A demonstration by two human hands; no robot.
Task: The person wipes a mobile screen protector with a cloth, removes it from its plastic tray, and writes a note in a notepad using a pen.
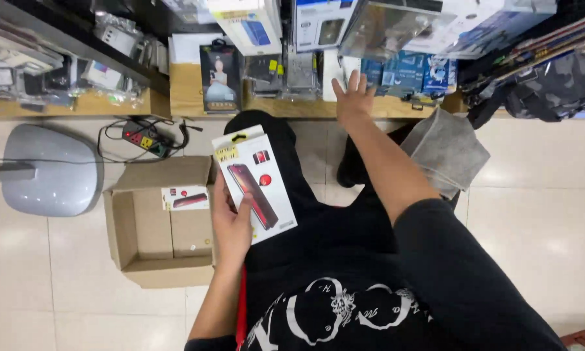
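The left hand (231, 224) grips a flat white cardboard package with a red phone picture (255, 183), just right of the open brown cardboard box (151, 224) on the floor. The right hand (353, 97), fingers spread and holding nothing, reaches to blue packages (406, 75) on the wooden shelf (188, 97) beyond the box.

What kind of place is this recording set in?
Probably a phone-accessory shop or its stockroom: a low wooden shelf packed with boxed phone cases, the left hand holding a white retail box, and an open cardboard carton on the tiled floor.
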